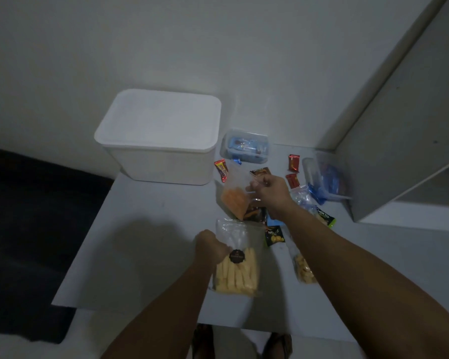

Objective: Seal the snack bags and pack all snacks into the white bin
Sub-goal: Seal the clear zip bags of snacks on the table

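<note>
I judge I am at the sealing step: my right hand [267,193], at frame centre, pinches the top edge of a clear bag of orange snacks [233,203], fingers curled tight on the thin crinkly film. My left hand [210,246], lower centre, grips the side of a clear bag of pale yellow sticks [237,270] with a round dark label. The white bin [158,136], a smooth rounded box, sits upper left of centre with its lid on. Next I likely must press the bag's mouth closed, then lift that lid. Small glossy packets lie scattered at right.
</note>
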